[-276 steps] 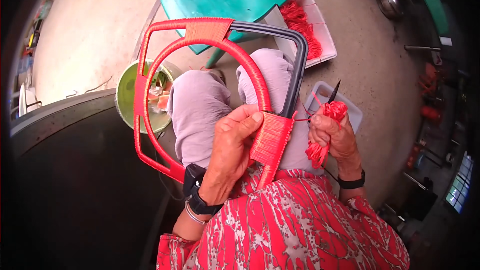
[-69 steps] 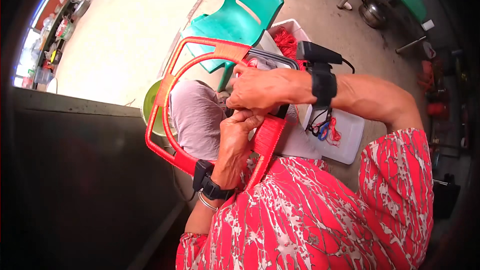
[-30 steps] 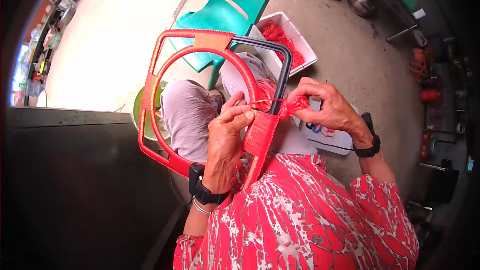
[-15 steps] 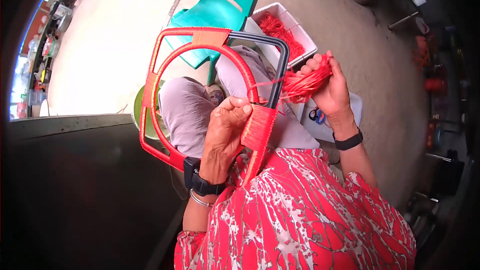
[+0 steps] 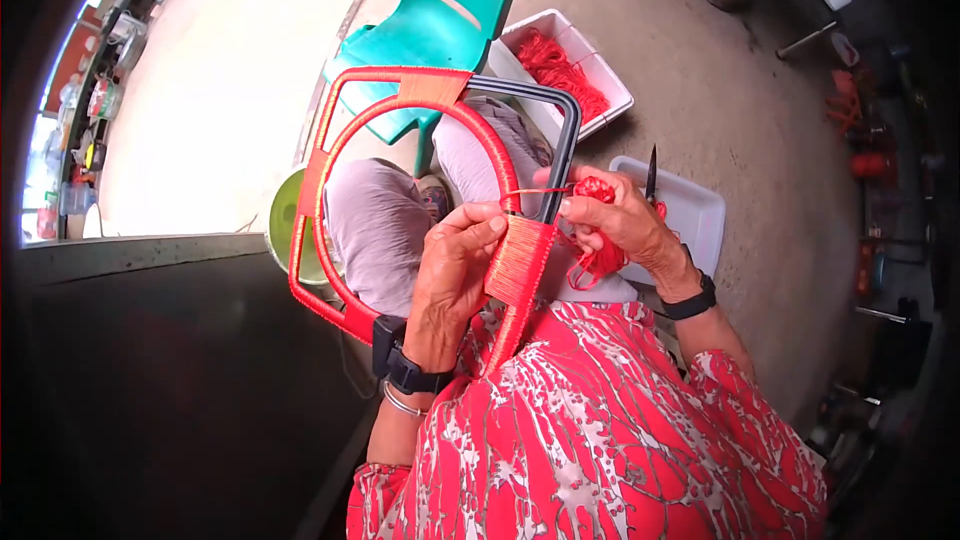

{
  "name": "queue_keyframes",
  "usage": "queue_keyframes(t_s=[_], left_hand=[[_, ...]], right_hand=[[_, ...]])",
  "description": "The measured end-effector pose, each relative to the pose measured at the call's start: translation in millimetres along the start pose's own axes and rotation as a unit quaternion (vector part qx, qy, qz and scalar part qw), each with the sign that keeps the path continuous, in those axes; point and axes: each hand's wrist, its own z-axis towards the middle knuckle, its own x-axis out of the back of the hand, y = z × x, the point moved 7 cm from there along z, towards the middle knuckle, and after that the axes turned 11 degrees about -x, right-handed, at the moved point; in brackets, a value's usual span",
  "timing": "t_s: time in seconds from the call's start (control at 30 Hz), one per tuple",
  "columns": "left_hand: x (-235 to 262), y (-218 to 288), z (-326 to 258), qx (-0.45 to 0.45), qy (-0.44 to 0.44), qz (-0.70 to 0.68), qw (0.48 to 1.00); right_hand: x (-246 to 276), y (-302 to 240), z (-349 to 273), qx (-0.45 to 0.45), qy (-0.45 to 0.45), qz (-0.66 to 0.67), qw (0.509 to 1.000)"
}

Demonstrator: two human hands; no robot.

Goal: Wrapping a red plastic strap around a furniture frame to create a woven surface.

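A squarish frame [image 5: 316, 172] with a round inner ring lies tilted over my lap, mostly wrapped in red cord. Its upper right corner shows bare dark tubing [image 5: 569, 130]. My left hand [image 5: 455, 255] pinches the frame at the ring's right side, beside a wide wrapped band [image 5: 520, 260]. My right hand [image 5: 628, 225] is closed around a bundle of red cord [image 5: 603, 258], just right of the bare tubing. A strand runs taut from this hand across the tubing to the ring, above my left fingertips.
A white box [image 5: 612, 90] of red cord stands ahead, beside a teal chair [image 5: 425, 30]. A pale tray [image 5: 690, 215] with a dark pointed tool [image 5: 652, 175] sits at right. A green basin [image 5: 283, 225] is left of my knees; a dark panel [image 5: 180, 370] fills the lower left.
My right hand has come down and toward the frame with the cord bundle, turning over so its back shows. My left hand keeps its hold; the frame has shifted slightly.
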Motion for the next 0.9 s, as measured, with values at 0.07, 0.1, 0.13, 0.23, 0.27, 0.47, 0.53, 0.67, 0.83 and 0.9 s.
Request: queue_keyframes(t_s=[0.07,0.1,0.13,0.23,0.27,0.47,0.53,0.67,0.83,0.9], left_hand=[[-5,1,-3,0.006,0.000,0.003,1.000],[-4,2,-4,0.002,0.003,0.001,1.000],[-4,1,-4,0.005,0.002,0.001,1.000],[3,0,-2,0.003,-0.002,-0.029,1.000],[6,0,-1,-0.001,-0.006,-0.055,0.998],[-8,-2,-2,0.019,0.037,-0.058,0.997],[-10,-3,-2,0.021,0.042,-0.052,0.998],[-9,-6,-2,0.020,0.042,-0.040,0.998],[-7,-6,-2,0.024,0.038,-0.029,0.999],[-7,-7,-3,0.032,0.042,-0.023,0.998]], right_hand=[[7,10,5,-0.007,-0.010,-0.043,0.999],[10,7,3,0.005,0.026,-0.066,0.997],[11,2,0,0.017,0.062,-0.089,0.994],[-1,-25,-23,0.034,0.109,-0.153,0.982],[-4,-28,-25,0.040,0.115,-0.156,0.980],[-31,-47,-27,0.192,0.068,-0.322,0.925],[-38,-51,-27,0.219,0.057,-0.349,0.910],[-30,-44,-24,0.149,0.074,-0.307,0.937],[-22,-39,-26,0.112,0.082,-0.297,0.945],[-21,-37,-27,0.096,0.085,-0.296,0.947]])
